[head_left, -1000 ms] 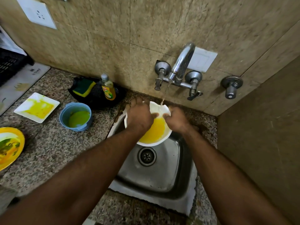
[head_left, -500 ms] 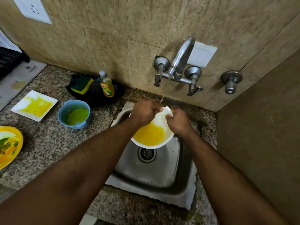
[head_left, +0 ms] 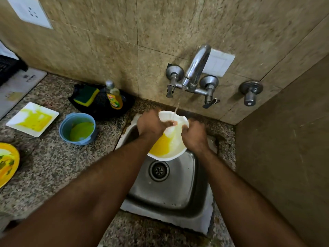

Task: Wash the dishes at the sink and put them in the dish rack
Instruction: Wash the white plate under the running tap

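Note:
A white bowl smeared with yellow residue is tilted over the steel sink, under a thin stream from the tap. My left hand grips its left rim, fingers reaching into the bowl under the water. My right hand holds the right rim. On the counter to the left stand a blue bowl with green residue, a white square plate with yellow smears, and a yellow plate at the left edge.
A black tray against the wall holds a green-yellow sponge and a dish soap bottle. A black rack on a mat shows at the far left. A wall stands close on the right.
The bowl has shifted slightly under the stream, and my left fingers now reach further inside it. More white shows on the bowl's upper half; the camera view moved a little.

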Demonstrator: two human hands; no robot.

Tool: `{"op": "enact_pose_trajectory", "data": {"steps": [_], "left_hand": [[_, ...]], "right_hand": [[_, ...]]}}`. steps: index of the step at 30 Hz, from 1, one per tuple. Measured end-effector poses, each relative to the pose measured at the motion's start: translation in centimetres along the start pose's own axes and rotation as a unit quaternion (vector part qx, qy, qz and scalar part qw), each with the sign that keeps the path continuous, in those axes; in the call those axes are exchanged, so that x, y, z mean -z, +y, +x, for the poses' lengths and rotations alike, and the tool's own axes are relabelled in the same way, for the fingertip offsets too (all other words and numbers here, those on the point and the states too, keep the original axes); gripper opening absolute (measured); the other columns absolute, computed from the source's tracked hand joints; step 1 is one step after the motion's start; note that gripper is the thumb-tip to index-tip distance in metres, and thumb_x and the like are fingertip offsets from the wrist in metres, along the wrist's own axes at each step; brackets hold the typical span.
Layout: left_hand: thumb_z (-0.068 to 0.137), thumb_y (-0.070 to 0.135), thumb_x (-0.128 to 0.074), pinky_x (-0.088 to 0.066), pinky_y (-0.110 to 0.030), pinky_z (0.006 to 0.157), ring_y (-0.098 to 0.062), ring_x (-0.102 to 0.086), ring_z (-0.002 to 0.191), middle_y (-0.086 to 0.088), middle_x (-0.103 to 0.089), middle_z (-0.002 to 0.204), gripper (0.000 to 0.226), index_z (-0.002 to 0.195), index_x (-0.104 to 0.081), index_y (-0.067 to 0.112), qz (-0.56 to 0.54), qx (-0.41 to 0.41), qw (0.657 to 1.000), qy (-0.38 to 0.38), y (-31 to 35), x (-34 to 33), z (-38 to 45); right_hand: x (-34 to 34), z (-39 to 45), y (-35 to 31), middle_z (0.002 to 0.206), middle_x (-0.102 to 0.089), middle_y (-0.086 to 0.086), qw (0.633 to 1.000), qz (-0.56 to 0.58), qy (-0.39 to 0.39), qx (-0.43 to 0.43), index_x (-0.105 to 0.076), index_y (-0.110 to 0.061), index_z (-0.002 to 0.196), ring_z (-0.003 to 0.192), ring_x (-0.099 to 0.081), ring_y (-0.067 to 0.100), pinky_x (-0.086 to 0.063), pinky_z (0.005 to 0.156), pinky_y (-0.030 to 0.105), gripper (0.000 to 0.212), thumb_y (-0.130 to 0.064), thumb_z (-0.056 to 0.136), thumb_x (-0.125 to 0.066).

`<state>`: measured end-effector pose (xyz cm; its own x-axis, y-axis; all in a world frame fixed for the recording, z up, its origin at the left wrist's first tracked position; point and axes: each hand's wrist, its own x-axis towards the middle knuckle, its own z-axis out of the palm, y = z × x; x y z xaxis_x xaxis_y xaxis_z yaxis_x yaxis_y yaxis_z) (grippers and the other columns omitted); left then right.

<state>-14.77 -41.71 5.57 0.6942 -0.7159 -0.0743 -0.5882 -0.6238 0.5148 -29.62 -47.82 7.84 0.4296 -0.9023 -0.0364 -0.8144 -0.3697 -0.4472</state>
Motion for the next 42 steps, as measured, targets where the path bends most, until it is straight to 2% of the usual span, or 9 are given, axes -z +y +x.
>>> {"op": "enact_pose_trajectory", "data": {"steps": [6, 11, 15, 18, 22, 29, 31, 34, 42], "left_hand": [[0.067, 0.090, -0.052, -0.055, -0.034, 0.073, -0.027, -0.073, 0.090, -0.005, -0.078, 0.093, 0.076, 0.100, -0.080, 0.027, -0.057, -0.017, 0.998, -0.013, -1.5, 0.2, 1.9], [0.083, 0.029, -0.081, -0.056, -0.030, 0.086, -0.026, -0.074, 0.098, -0.009, -0.079, 0.105, 0.032, 0.112, -0.080, 0.017, -0.196, -0.061, 0.977, -0.059, -3.1, -0.3, 2.1], [0.063, 0.062, -0.087, -0.057, -0.036, 0.073, -0.030, -0.074, 0.086, -0.012, -0.077, 0.088, 0.057, 0.092, -0.079, 0.013, -0.181, 0.044, 0.982, -0.037, -2.0, -0.3, 1.5], [0.070, 0.086, -0.064, -0.052, -0.038, 0.084, -0.037, -0.068, 0.107, -0.017, -0.073, 0.112, 0.085, 0.109, -0.075, 0.011, -0.066, 0.125, 0.990, -0.004, 0.4, -0.2, 0.8], [0.093, 0.064, -0.058, -0.050, -0.040, 0.080, -0.040, -0.067, 0.098, -0.024, -0.072, 0.099, 0.065, 0.097, -0.074, 0.001, -0.152, 0.069, 0.985, -0.044, 0.5, -1.2, 2.0], [0.087, 0.016, -0.075, -0.055, -0.062, 0.095, -0.042, -0.069, 0.108, -0.020, -0.073, 0.117, 0.038, 0.124, -0.070, 0.008, -0.472, 0.130, 0.854, -0.175, -3.2, -4.1, 0.5], [0.086, 0.037, -0.077, -0.056, -0.062, 0.093, -0.039, -0.072, 0.103, -0.016, -0.076, 0.110, 0.034, 0.110, -0.075, 0.013, -0.502, 0.179, 0.830, -0.165, -3.2, -4.5, 0.0], [0.079, 0.065, -0.069, -0.060, -0.053, 0.089, -0.031, -0.073, 0.095, -0.009, -0.078, 0.098, 0.047, 0.093, -0.076, 0.020, -0.425, 0.189, 0.877, -0.119, -2.9, -4.1, 0.0], [0.096, 0.013, -0.066, -0.056, -0.052, 0.097, -0.036, -0.069, 0.109, -0.016, -0.073, 0.118, 0.031, 0.127, -0.067, 0.009, -0.434, 0.094, 0.890, -0.105, -3.9, -2.6, -1.0]], "right_hand": [[-0.4, 0.1, 0.3, 0.112, -0.073, 0.019, 1.000, 0.014, 0.006, -0.012, -0.070, -0.002, 0.118, 0.101, -0.068, 0.038, -0.052, 0.086, 0.035, 0.030, -0.021, 0.098, -0.058], [0.0, 0.3, 0.7, 0.109, -0.073, 0.019, 1.000, 0.006, 0.007, -0.022, -0.071, 0.000, 0.116, 0.100, -0.069, 0.037, -0.054, 0.086, 0.038, 0.031, -0.022, 0.098, -0.058], [-0.1, -0.2, 0.2, 0.108, -0.073, 0.020, 0.999, -0.006, 0.031, -0.028, -0.070, 0.000, 0.114, 0.097, -0.069, 0.038, -0.052, 0.079, 0.036, 0.028, -0.019, 0.097, -0.058], [0.4, 0.0, -0.4, 0.105, -0.072, 0.020, 0.997, -0.011, 0.070, -0.041, -0.068, -0.001, 0.112, 0.093, -0.069, 0.038, -0.051, 0.075, 0.035, 0.026, -0.018, 0.096, -0.056], [2.0, 0.9, 0.4, 0.100, -0.074, 0.020, 0.994, -0.042, 0.086, -0.044, -0.071, -0.001, 0.108, 0.089, -0.070, 0.039, -0.056, 0.075, 0.040, 0.026, -0.017, 0.093, -0.058], [1.6, 0.1, 2.0, 0.109, -0.072, 0.022, 0.994, -0.023, 0.079, -0.078, -0.069, 0.001, 0.115, 0.097, -0.068, 0.039, -0.053, 0.077, 0.038, 0.028, -0.014, 0.094, -0.059], [1.1, -0.3, 2.1, 0.109, -0.071, 0.024, 0.992, 0.011, 0.082, -0.098, -0.068, 0.004, 0.113, 0.098, -0.068, 0.040, -0.053, 0.077, 0.039, 0.026, -0.014, 0.095, -0.059], [0.3, -0.4, 2.1, 0.110, -0.072, 0.023, 0.987, 0.050, 0.098, -0.115, -0.067, 0.003, 0.115, 0.099, -0.069, 0.040, -0.054, 0.078, 0.039, 0.029, -0.019, 0.098, -0.059], [-3.3, -1.1, 0.8, 0.147, -0.045, 0.021, 0.985, -0.165, 0.050, 0.021, -0.033, -0.012, 0.153, 0.128, -0.050, 0.041, -0.045, 0.101, 0.048, 0.073, -0.015, 0.084, -0.057]]}}
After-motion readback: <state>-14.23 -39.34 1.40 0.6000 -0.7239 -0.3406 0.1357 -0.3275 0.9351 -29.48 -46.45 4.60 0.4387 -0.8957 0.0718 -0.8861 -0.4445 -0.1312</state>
